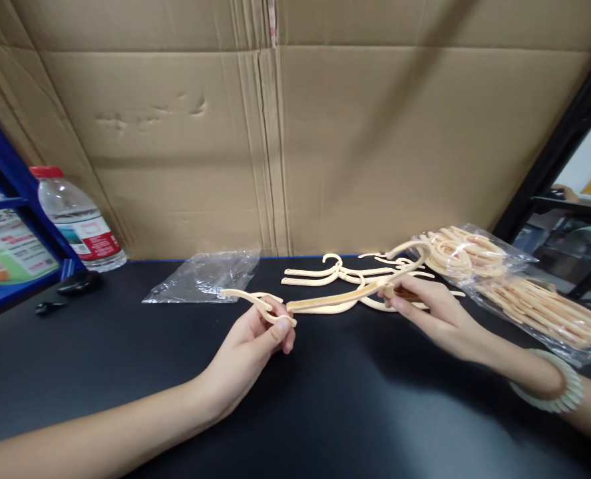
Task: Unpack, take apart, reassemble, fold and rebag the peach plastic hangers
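Pinching a cream hanger (pixel 325 303) at both ends: left hand (pixel 255 346) fingers clamped on its left arm tip, right hand (pixel 432 316) fingers closed around the hook end, hanger held just above the black table (pixel 325 412). More loose hangers (pixel 335 273) lie right behind it. A bag of hangers (pixel 515 286) sits right, an empty bag (pixel 203 276) left, a water bottle (pixel 78 223) far left. Cardboard (pixel 295 133) backs the table.
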### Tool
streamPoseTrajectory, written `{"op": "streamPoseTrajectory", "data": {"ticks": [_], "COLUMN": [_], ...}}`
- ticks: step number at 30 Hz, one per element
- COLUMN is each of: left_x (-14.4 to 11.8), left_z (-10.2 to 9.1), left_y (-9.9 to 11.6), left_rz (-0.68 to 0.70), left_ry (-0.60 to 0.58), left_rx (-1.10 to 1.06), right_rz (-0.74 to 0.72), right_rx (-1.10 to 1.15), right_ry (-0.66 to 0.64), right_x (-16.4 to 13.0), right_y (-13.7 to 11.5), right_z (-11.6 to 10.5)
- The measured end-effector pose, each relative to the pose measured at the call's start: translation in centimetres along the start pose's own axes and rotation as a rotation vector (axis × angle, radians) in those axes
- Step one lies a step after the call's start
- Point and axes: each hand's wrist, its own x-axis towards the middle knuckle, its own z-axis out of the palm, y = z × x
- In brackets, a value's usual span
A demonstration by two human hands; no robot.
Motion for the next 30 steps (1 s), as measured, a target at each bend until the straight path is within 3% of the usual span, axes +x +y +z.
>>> {"op": "streamPoseTrajectory", "data": {"ticks": [12, 23, 30], "left_x": [0.3, 0.3, 0.2], "left_z": [-0.4, -0.5, -0.7], "left_y": [0.0, 0.1, -0.1], "left_rz": [-0.088, -0.103, -0.112], "left_ry": [-0.168, -0.145, -0.080], "left_rx": [-0.136, -0.172, -0.122], "right_rz": [-0.183, -0.241, -0.312], "right_rx": [-0.173, -0.265, -0.144], "right_ry": [0.213, 0.278, 0.229], "right_x": [-1.2, -1.6, -1.6], "right_y": [0.4, 0.0, -0.8], "right_z": [1.4, 1.1, 1.4]}}
